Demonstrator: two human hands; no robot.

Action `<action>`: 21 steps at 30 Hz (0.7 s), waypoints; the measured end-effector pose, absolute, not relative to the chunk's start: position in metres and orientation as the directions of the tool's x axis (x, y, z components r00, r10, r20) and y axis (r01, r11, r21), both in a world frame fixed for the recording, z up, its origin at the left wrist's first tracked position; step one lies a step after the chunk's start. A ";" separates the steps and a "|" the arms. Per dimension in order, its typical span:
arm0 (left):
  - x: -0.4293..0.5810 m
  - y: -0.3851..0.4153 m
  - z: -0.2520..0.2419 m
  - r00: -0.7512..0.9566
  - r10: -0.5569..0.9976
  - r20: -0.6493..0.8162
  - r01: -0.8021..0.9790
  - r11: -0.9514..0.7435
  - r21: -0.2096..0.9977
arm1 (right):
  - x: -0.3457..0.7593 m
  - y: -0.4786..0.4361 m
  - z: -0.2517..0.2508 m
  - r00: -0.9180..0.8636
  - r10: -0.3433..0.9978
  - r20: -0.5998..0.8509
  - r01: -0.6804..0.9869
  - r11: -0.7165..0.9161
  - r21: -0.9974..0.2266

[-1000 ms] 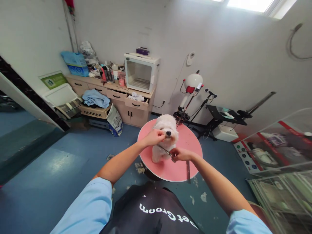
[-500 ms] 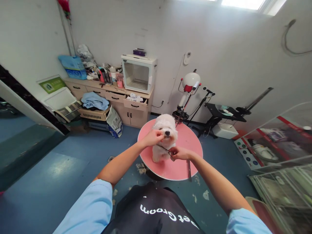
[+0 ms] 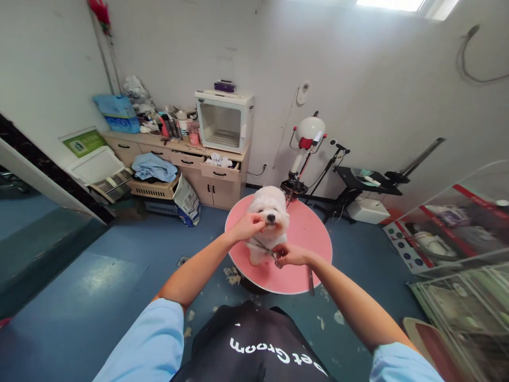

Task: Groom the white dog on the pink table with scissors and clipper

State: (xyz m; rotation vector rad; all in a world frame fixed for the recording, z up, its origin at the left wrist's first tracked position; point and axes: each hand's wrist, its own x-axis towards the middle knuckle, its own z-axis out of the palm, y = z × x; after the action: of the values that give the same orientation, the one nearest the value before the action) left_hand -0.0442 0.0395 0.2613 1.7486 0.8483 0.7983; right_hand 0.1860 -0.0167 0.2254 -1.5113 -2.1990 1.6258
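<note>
A fluffy white dog (image 3: 269, 197) faces me on a round pink grooming table (image 3: 310, 228). My left hand (image 3: 251, 225) is closed in a pinch at the side of its muzzle, on the fur beside the black nose. My right hand (image 3: 289, 255) grips the handles of a pair of scissors (image 3: 260, 244), whose blades point up and left across the dog's chest, below the chin. A comb (image 3: 309, 280) shows below my right wrist and reaches to the table's front edge; whether it lies there or is held, I cannot tell.
Clipped fur (image 3: 231, 275) lies on the blue floor. Behind the table stand a dryer on a stand (image 3: 311, 132) and a wooden cabinet (image 3: 199, 182) with bottles and a white glass-fronted box (image 3: 222, 122). At right are a black stand tray (image 3: 366, 180) and clear-walled cages (image 3: 465, 302).
The scissors have shifted slightly down and left along the dog's chest with my right hand. My left hand stays at the muzzle. The whole view has tilted a little.
</note>
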 end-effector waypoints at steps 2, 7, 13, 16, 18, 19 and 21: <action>-0.044 0.039 0.262 0.540 0.831 0.132 0.174 -0.264 0.949 | 0.186 -0.016 0.225 -0.505 0.722 -0.473 0.675 -0.011 -0.738; -0.043 0.040 0.258 0.539 0.837 0.097 0.183 -0.229 0.956 | 0.189 -0.017 0.224 -0.486 0.716 -0.501 0.702 -0.021 -0.711; -0.041 0.043 0.254 0.548 0.828 0.117 0.180 -0.254 0.950 | 0.189 -0.021 0.221 -0.494 0.692 -0.527 0.736 0.010 -0.677; -0.041 0.042 0.256 0.542 0.834 0.098 0.207 -0.246 0.947 | 0.190 -0.019 0.222 -0.488 0.728 -0.481 0.670 -0.042 -0.741; -0.041 0.042 0.256 0.542 0.834 0.108 0.202 -0.254 0.946 | 0.192 -0.018 0.222 -0.478 0.741 -0.471 0.669 -0.040 -0.742; -0.041 0.042 0.255 0.541 0.833 0.115 0.198 -0.259 0.945 | 0.192 -0.017 0.222 -0.482 0.732 -0.482 0.686 -0.027 -0.727; -0.041 0.043 0.253 0.543 0.832 0.117 0.200 -0.263 0.944 | 0.193 -0.017 0.221 -0.495 0.709 -0.502 0.704 -0.012 -0.710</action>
State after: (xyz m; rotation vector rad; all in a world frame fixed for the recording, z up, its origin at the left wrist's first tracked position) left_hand -0.0410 0.0432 0.2535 1.7640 0.8603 0.7776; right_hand 0.1930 -0.0173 0.2214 -1.5758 -2.2050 1.5787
